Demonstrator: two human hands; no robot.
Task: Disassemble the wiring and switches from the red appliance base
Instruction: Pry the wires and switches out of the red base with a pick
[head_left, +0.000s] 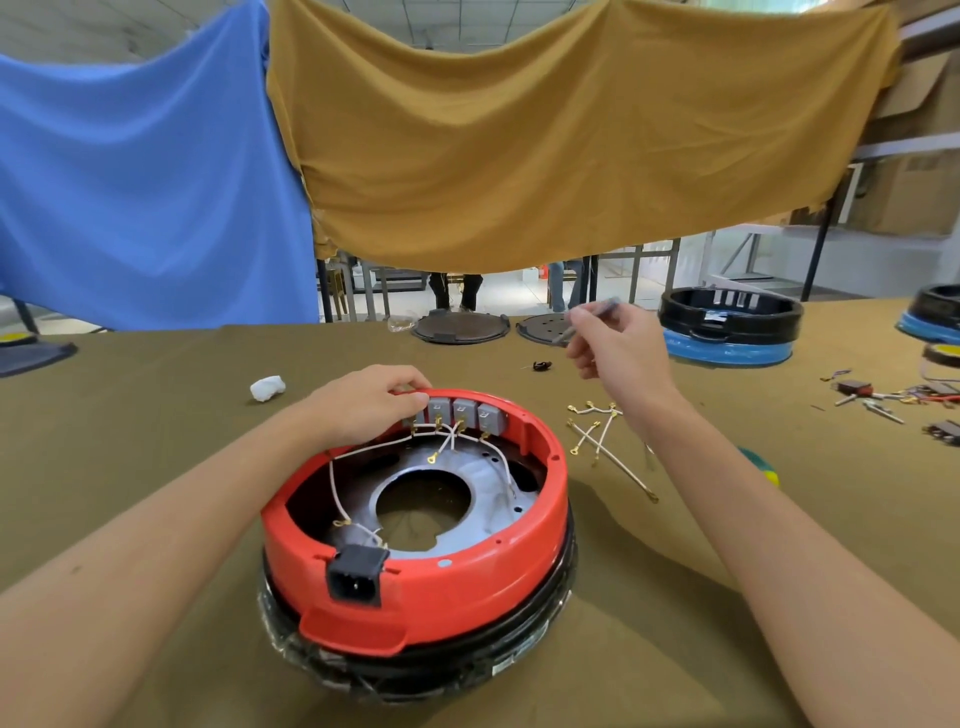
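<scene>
Red appliance base (441, 587): round, upturned, at the centre of the table (156, 415), seated on a black ring wrapped in clear film. A grey metal plate with a round hole lies inside it.

Switches (462, 413): grey blocks in a row along the inside of the far wall of the base, still mounted. Three show clearly; the leftmost end of the row is covered by the left hand.

White wires (447, 441): several run from the switch terminals down across the interior, with brass ring ends; one long lead curves along the left inner wall toward the black power socket (357, 574) set in the near wall.

Left hand (371, 402): rests on the far rim of the base, fingers (415, 387) curled over the edge and gripping at the leftmost switch.

Right hand (618, 338): raised above the table beyond the base, fingers closed in a pinch on a thin dark tool (597, 312), blurred; its kind cannot be told.

Loose wires (602, 441): white leads with brass terminals, lying crossed on the table just right of the base.

Other items: a crumpled white wad (267, 388) left of the base; a small black part (542, 366) beyond it; two dark round plates (460, 327) at the far edge; a black base on a blue ring (727, 325) at far right; small switch parts and screws (883, 397) at the right edge.

Backdrop: a blue cloth (145, 182) and a mustard cloth (545, 130) hung behind the table.
</scene>
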